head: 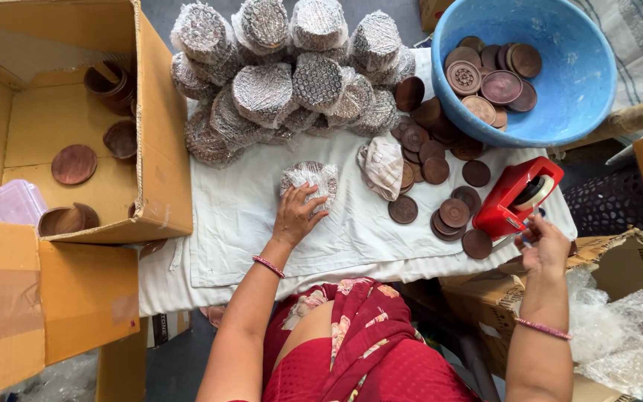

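left hand [297,214] is pressed down flat-ish on a small bubble-wrapped bundle [309,181] sitting on the white cloth [247,216] that covers the tabletop, fingers spread over the near side of it rather than closed around it. right hand [543,244] is over at the right edge, fingers pinched together at the front of a red tape dispenser [516,195]; can't tell if there's actually tape between the fingertips. behind the bundle there's a whole heap of wrapped rolls [284,74] stacked at the far side of the cloth. between the bundle and the dispenser lies a scatter of brown wooden discs [440,167], with a crumpled bit of cloth [382,167] on the left of them. more discs sit in a blue plastic bowl [560,104] at the top right. on the left an open cardboard box [161,149] holds a few brown discs and cups plus a clear plastic container [15,202]. loose bubble wrap [612,335] is in another box at lower right.
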